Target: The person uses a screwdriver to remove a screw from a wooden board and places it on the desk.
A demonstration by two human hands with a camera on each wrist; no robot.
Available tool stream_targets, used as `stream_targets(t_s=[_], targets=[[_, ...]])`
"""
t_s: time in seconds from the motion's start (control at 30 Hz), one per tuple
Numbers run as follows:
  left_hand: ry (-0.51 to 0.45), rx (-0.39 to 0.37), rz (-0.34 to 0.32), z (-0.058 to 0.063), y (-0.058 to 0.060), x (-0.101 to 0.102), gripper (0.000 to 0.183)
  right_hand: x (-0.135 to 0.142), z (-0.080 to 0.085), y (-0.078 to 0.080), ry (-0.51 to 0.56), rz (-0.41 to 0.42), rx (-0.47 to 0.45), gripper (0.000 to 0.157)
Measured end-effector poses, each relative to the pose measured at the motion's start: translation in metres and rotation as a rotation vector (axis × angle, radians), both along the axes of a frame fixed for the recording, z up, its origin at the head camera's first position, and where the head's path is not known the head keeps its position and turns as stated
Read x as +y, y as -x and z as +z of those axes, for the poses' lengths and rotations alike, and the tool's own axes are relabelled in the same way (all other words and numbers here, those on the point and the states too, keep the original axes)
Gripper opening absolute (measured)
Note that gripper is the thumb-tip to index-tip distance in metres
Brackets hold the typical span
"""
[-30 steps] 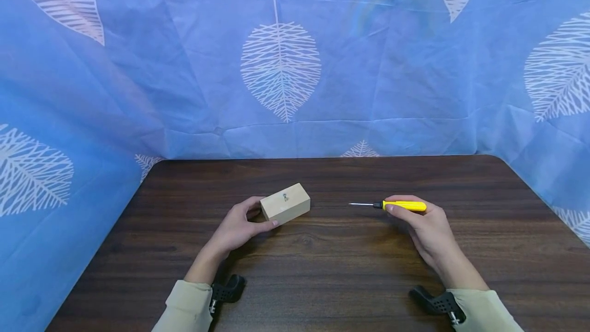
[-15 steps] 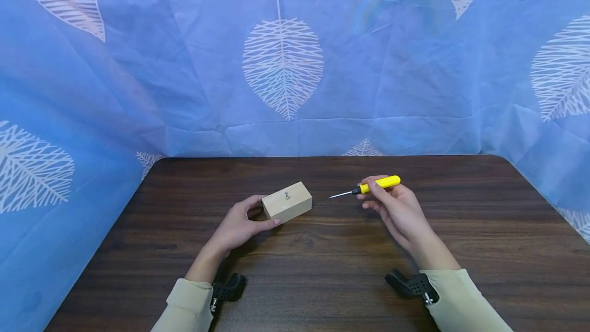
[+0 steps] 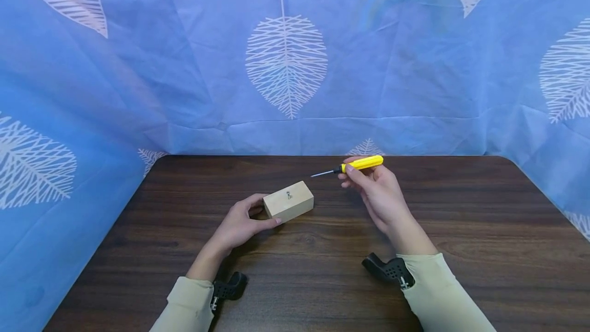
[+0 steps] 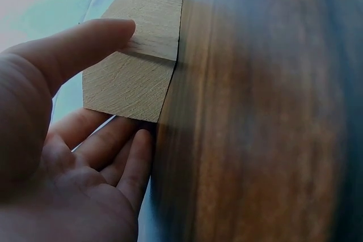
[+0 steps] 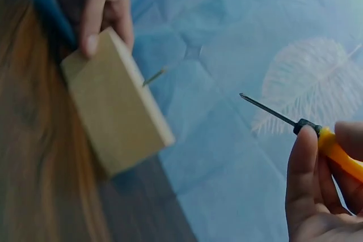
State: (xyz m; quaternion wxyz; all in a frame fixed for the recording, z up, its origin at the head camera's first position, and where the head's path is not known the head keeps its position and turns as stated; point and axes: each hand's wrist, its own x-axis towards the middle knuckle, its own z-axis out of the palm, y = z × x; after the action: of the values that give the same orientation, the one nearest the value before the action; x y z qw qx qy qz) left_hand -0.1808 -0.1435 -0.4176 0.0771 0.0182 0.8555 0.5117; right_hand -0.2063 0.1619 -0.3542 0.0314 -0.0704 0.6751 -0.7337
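Note:
A pale wooden block (image 3: 290, 208) rests on the dark table, gripped at its left end by my left hand (image 3: 241, 224), thumb along the near side and fingers behind. From its top face a small screw (image 3: 289, 195) sticks up; the right wrist view shows this screw (image 5: 153, 77) from the side. My right hand (image 3: 380, 193) holds a screwdriver (image 3: 361, 164) with a yellow handle and black collar between thumb and fingers, raised above the table. The screwdriver's thin metal tip points left, behind and to the right of the block, apart from the screw.
The dark wood-grain table (image 3: 313, 281) extends around both hands. Behind it hangs a blue cloth (image 3: 198, 65) with white leaf prints. Black wrist mounts (image 3: 389, 270) sit at both sleeves.
My right hand has moved left and away from me, lifting the screwdriver and bringing its tip closer to the block. The left hand and block stay in place.

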Motion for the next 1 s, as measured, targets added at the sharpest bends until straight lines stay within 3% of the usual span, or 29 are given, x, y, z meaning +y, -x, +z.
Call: stream_targets(t_s=[0.13, 0.5, 0.63, 1.0], targets=[[-0.003, 0.003, 0.001, 0.0, 0.0, -0.001, 0.056, -0.014, 0.004, 0.003, -0.055, -0.051, 0.03, 0.039], [-0.01, -0.001, 0.006, 0.0, -0.001, -0.001, 0.056, -0.034, 0.003, 0.0, -0.437, -0.113, 0.166, 0.033], [-0.011, 0.008, -0.011, 0.0, 0.0, -0.002, 0.057, -0.039, 0.001, 0.0, -0.481, -0.116, 0.203, 0.031], [-0.001, 0.016, -0.029, 0.002, 0.001, -0.002, 0.057, -0.067, 0.008, 0.0, -0.471, -0.1, 0.32, 0.027]])
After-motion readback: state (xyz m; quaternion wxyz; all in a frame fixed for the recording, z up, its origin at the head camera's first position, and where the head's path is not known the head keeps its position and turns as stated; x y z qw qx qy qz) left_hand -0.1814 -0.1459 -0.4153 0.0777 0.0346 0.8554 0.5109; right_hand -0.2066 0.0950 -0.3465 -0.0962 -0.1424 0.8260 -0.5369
